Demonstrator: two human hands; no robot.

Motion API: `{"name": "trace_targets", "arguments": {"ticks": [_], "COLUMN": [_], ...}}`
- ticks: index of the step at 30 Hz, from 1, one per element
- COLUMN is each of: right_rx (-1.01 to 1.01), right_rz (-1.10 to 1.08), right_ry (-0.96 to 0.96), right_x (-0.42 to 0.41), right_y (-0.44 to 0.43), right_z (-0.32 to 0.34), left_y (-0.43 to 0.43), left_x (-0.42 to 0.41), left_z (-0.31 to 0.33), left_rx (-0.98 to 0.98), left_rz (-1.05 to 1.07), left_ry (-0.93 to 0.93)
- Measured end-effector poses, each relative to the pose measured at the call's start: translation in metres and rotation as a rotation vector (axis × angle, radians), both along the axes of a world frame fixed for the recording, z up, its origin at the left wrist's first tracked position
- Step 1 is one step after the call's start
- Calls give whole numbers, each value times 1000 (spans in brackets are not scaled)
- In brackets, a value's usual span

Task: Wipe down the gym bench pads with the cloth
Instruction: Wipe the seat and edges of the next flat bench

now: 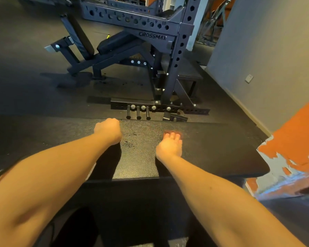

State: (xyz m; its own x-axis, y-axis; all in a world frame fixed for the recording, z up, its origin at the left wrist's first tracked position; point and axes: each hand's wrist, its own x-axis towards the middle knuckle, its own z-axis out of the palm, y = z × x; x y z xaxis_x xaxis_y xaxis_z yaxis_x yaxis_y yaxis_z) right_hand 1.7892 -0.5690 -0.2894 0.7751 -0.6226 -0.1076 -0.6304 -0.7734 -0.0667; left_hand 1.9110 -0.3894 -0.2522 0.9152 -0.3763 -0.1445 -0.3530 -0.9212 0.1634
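A wide black textured bench pad (139, 163) lies crosswise in front of me. My left hand (108, 130) is at the pad's far edge, with its fingers curled over that edge. My right hand (170, 144) is on top of the pad, right of centre, blurred by motion. Its fingers are bunched on a small reddish cloth (174, 133), which only peeks out beyond the fingertips. Between my two hands the pad's surface shows wet specks (130, 141).
A dark power rack (169, 68) marked CROSSMAX stands just beyond the pad, with pegs at its base (137, 113). An adjustable incline bench (89, 45) sits behind it on the left. A grey and orange wall (268, 68) runs along the right. The floor is dark rubber (25, 86).
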Motion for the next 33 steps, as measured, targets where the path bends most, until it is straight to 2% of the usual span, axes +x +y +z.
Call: {"name": "trace_targets", "arguments": {"ticks": [5,19,21,22,25,28,33], "right_rx": [10,256,439,523,518,485,577], "right_rz": [216,500,458,396,130,-19,-86], "right_ry": [-8,-11,-65,-156,-429,-428,-419], "right_x": [3,-69,-74,-77,-84,-89,-86], "right_y": [59,41,35,31,15,0,-1], "right_z": [-9,16,23,25,29,26,22], "left_y": [-8,-42,-44,-46,-51,-54,-60], "left_x": [-9,-42,-47,-50,-55,-61,-69], "left_z": [-1,3,6,7,8,6,1], "left_rx": [-59,-213,-230,-235,-234,-213,-191], "left_rz": [15,-86,-119,-138,-192,-214,-212], "left_ry": [49,149,183,195,234,261,274]}}
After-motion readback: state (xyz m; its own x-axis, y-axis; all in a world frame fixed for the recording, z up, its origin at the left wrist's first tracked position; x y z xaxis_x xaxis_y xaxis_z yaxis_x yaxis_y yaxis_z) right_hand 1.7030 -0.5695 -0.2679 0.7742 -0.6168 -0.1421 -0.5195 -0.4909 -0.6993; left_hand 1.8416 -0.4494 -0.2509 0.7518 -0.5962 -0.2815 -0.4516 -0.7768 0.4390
